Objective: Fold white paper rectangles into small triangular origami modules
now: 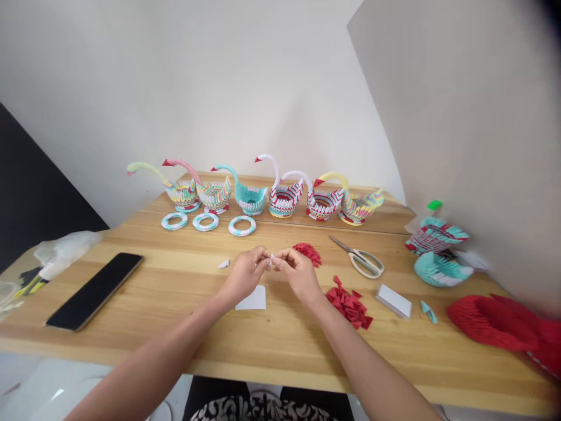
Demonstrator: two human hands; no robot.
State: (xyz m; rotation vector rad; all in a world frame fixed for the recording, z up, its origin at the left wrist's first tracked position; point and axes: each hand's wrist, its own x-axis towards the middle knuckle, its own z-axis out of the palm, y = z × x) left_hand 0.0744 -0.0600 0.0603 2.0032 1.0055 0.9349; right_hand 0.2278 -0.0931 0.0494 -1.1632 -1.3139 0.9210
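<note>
The left hand (248,270) and right hand (298,272) pinch a small white piece (271,259) between closed fingertips, above the table (280,345). Fingers hide much of it; its pointing and long axis cannot be told. White paper (252,299) lies nearer the person; red folded pieces (349,304) and scissors (352,252) lie rightward.

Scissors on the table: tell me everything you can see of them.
The scissors lie flat on the wooden table, right of the right hand and beyond the white block. Their grey blades look metal and shut, tips pointing away leftward; the cream looped handles, apparently plastic, sit rightward. Only the table seems to touch them.
</note>
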